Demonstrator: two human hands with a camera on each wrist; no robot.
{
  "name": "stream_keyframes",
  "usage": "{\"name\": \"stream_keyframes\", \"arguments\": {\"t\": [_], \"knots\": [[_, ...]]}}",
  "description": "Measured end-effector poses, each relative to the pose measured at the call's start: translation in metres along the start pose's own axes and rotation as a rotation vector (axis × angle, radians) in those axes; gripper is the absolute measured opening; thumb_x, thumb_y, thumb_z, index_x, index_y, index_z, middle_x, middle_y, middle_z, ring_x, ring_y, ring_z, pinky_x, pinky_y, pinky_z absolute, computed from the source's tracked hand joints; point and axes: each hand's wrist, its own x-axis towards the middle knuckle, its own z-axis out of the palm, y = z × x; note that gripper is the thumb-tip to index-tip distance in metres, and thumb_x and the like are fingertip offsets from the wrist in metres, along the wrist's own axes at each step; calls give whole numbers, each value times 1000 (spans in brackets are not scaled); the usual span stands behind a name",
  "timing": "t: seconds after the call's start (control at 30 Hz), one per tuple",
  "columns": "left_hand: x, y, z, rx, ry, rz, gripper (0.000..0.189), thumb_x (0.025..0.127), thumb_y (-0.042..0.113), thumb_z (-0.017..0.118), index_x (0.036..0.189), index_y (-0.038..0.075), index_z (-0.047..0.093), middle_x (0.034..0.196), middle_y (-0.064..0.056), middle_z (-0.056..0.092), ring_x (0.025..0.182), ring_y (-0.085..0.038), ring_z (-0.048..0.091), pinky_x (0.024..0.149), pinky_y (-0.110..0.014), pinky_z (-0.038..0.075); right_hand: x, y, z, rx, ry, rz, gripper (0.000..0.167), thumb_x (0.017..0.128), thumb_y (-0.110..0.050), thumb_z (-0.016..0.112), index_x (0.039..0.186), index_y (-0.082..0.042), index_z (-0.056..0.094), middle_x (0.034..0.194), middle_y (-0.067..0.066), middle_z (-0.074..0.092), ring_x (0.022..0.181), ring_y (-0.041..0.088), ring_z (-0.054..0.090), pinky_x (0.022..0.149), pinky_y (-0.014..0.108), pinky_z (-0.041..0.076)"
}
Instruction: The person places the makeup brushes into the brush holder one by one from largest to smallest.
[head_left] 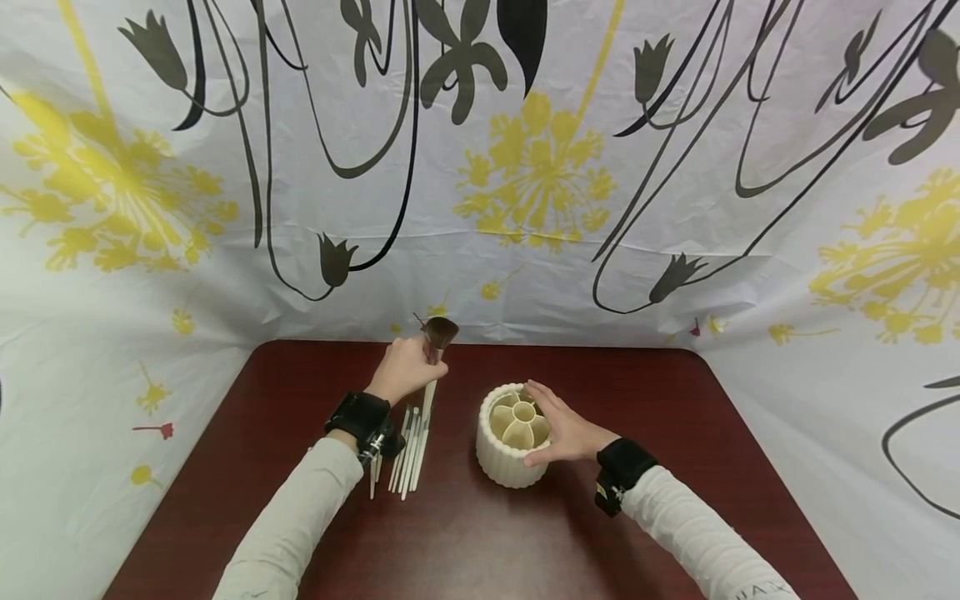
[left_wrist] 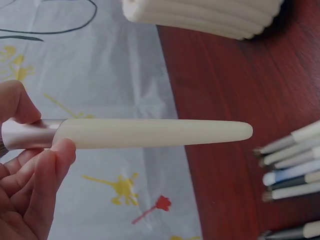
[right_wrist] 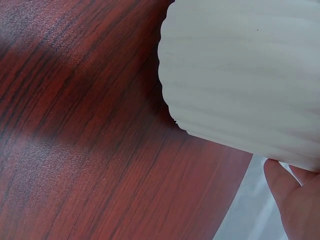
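My left hand [head_left: 403,367] pinches a large makeup brush [left_wrist: 150,133] by its silvery ferrule, between thumb and fingers. The dark, fluffy bristles [head_left: 441,330] point up and the cream handle tapers downward above the table. My right hand [head_left: 572,431] holds the round cream brush holder [head_left: 501,458] at its right side, fingers at the far rim and thumb at the near rim. Ribbed on the outside, the holder stands upright with petal-shaped compartments around a central ring. In the right wrist view, fingertips [right_wrist: 280,175] meet its ribbed wall.
Several slim makeup brushes [head_left: 406,462] lie side by side on the dark red wooden table [head_left: 480,550], left of the holder and partly behind my left wrist. A white cloth [head_left: 420,208] with yellow and grey flower prints hangs behind the table's far edge.
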Motion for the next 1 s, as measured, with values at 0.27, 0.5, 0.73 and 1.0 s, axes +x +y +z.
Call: {"name": "stream_keyframes", "arguments": {"t": [0.27, 0.5, 0.73, 1.0], "knots": [[8, 14, -5, -14, 8, 53, 17, 74, 25, 59, 66, 14, 49, 54, 3, 45, 49, -13, 41, 49, -26, 30, 1, -2, -1, -4, -6, 6, 115, 63, -48, 77, 144, -1, 9, 149, 16, 7, 136, 33, 10, 102, 54, 24], [9, 31, -6, -43, 19, 98, 14, 72, 25, 60, 67, 15, 51, 55, 5, 50, 50, -10, 45, 50, -24, 35, 1, -2, -1, -4, -5, 6, 115, 63, -49, 76, 143, 1, 10, 149, 15, 7, 136, 33, 10, 102, 53, 25], [10, 52, -8, -72, 29, 141, 12, 72, 24, 62, 73, 15, 55, 60, 5, 55, 54, -8, 50, 51, -23, 41, 1, -2, -2, -10, 3, 7, 115, 63, -49, 76, 143, 2, 11, 149, 17, 7, 136, 33, 11, 101, 54, 25], [9, 68, -7, -77, 31, 181, 12, 71, 24, 64, 73, 15, 56, 59, 6, 55, 53, -7, 50, 49, -22, 40, 0, -3, -1, 11, -12, 28, 113, 65, -48, 76, 144, -1, 9, 149, 15, 5, 136, 33, 11, 101, 55, 25]]}}
